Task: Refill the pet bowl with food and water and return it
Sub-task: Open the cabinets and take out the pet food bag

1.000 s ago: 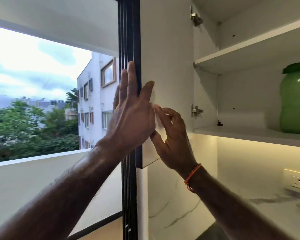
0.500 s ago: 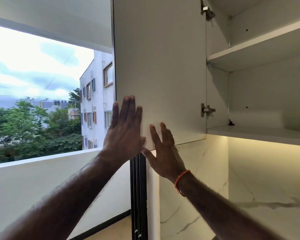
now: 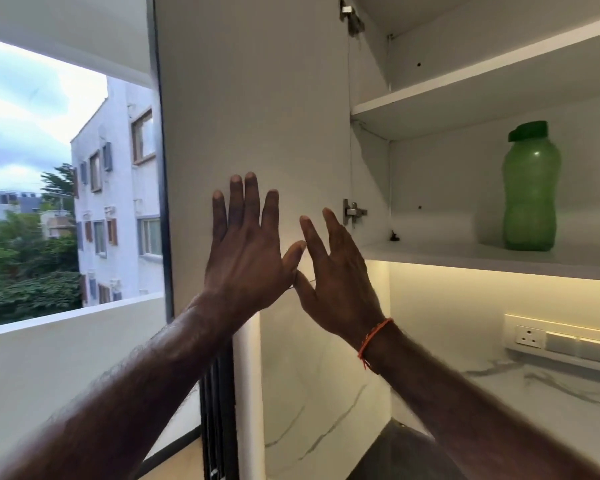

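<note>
Both hands are raised flat against the inside of the open cupboard door (image 3: pixel 257 98), left hand (image 3: pixel 246 251) beside right hand (image 3: pixel 336 282), fingers spread apart and holding nothing. A green bottle (image 3: pixel 530 188) stands upright on the lower shelf (image 3: pixel 430 252), well apart from the hands.

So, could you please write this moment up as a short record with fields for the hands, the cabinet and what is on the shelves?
left hand: open, fingers spread, flat by the cabinet door
right hand: open, empty, orange wrist thread, beside the left hand
cabinet door: swung open
lower shelf: one green bottle, upright, capped
upper shelf: nothing visible on it
pet bowl: not in view
below cabinet: marble wall, wall socket
</note>
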